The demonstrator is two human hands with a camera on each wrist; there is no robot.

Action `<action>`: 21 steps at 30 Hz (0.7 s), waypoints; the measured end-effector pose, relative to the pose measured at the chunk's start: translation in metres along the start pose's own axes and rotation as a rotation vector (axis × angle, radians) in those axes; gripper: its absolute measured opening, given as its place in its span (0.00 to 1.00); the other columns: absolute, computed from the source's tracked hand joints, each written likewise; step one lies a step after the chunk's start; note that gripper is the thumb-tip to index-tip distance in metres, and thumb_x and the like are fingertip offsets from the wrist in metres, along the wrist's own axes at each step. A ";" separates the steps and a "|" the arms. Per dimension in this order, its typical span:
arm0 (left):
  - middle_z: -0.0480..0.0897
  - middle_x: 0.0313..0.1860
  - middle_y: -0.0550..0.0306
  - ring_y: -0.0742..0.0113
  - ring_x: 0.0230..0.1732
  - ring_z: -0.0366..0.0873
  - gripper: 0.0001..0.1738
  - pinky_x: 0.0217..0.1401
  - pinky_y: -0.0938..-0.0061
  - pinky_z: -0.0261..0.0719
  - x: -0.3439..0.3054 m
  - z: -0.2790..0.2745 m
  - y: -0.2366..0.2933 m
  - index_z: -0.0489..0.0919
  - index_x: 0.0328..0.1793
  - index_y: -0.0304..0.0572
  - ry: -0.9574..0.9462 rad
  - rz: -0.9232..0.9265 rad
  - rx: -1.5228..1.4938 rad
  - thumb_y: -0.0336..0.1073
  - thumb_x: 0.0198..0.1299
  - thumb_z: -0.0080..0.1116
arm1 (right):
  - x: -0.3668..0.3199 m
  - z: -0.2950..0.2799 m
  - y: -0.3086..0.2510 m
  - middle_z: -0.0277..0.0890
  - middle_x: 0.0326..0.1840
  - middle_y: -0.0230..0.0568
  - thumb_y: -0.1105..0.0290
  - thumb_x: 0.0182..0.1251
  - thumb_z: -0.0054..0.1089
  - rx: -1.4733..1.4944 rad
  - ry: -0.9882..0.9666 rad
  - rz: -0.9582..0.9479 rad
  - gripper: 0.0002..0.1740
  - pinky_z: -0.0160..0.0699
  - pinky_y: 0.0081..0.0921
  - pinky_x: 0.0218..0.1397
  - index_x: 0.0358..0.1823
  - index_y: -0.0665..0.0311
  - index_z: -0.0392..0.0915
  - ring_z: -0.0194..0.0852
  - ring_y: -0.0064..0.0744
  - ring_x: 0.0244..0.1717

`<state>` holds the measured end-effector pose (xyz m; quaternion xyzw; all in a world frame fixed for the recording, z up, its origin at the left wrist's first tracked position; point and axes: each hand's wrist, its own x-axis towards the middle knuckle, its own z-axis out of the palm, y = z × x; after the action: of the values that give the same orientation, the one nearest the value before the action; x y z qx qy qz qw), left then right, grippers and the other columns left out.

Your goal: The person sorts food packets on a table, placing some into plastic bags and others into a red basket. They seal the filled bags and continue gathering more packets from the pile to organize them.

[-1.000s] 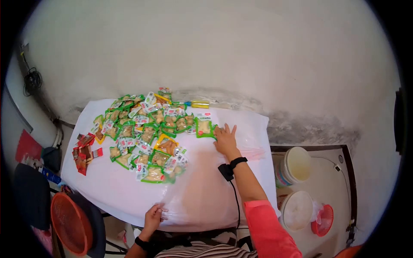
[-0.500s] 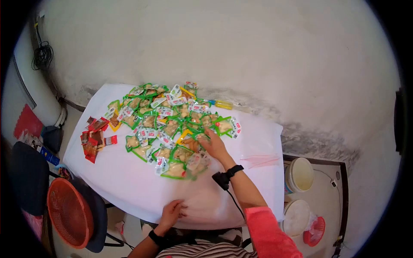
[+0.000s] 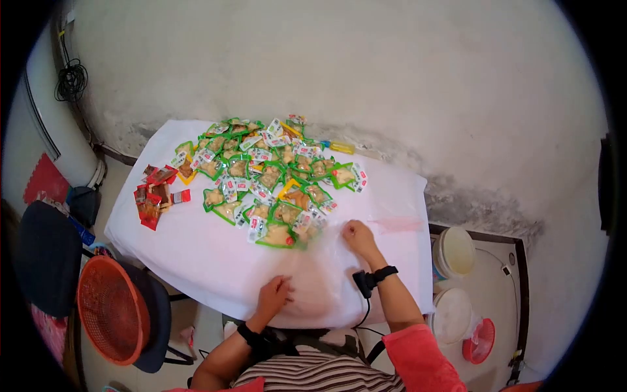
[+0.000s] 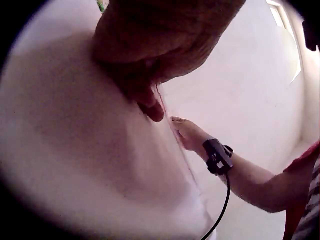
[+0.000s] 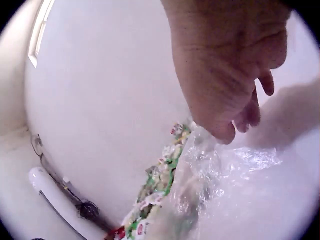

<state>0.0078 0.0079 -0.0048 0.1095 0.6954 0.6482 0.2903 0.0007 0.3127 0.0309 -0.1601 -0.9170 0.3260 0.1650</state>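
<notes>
A clear plastic bag (image 3: pixel 315 277) spreads between both hands over the white-covered table. My left hand (image 3: pixel 274 297) pinches its near side; in the left wrist view the left hand's (image 4: pixel 160 40) fingers are bent together at the film. On the other side, my right hand (image 3: pixel 360 238) has curled fingers at the bag's upper edge. Crinkled film (image 5: pixel 200 167) hangs from the right hand (image 5: pixel 225 65) in the right wrist view. Left of that hand lies a heap of green-edged food packets (image 3: pixel 271 176), some of its near part seen through the film.
Red packets (image 3: pixel 157 193) lie at the table's left, a yellow-handled tool (image 3: pixel 341 147) along its back edge. An orange basket (image 3: pixel 112 310) rests on a chair at the left. White buckets (image 3: pixel 455 251) and a small red basket (image 3: pixel 480 341) stand at the right.
My right hand has drawn back from the packets toward me, its spread fingers now curled. The green packet it touched lies beside the heap's right side. My left hand has moved forward slightly.
</notes>
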 end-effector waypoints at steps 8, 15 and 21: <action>0.80 0.25 0.56 0.74 0.19 0.76 0.15 0.19 0.80 0.71 0.055 0.048 0.034 0.75 0.53 0.36 0.079 0.078 -0.018 0.34 0.61 0.55 | 0.000 -0.077 -0.020 0.75 0.36 0.48 0.64 0.53 0.63 -0.305 0.565 -0.307 0.12 0.69 0.42 0.43 0.36 0.63 0.76 0.72 0.50 0.42; 0.79 0.22 0.55 0.71 0.19 0.78 0.14 0.18 0.79 0.72 0.094 0.078 0.017 0.77 0.49 0.35 0.120 0.138 0.072 0.34 0.58 0.58 | -0.109 -0.041 -0.016 0.74 0.37 0.41 0.63 0.47 0.70 -0.174 -0.050 -0.440 0.15 0.71 0.37 0.43 0.35 0.61 0.78 0.71 0.45 0.43; 0.81 0.25 0.53 0.71 0.20 0.78 0.19 0.19 0.78 0.72 0.086 0.080 0.024 0.74 0.53 0.33 0.153 0.042 0.071 0.35 0.58 0.59 | -0.125 -0.015 0.001 0.73 0.34 0.42 0.70 0.53 0.63 -0.100 0.010 -0.330 0.05 0.71 0.35 0.41 0.30 0.63 0.79 0.71 0.44 0.40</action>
<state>-0.0234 0.1235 -0.0030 0.0845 0.7354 0.6358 0.2187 0.1190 0.2707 0.0163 -0.0169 -0.9450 0.2478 0.2126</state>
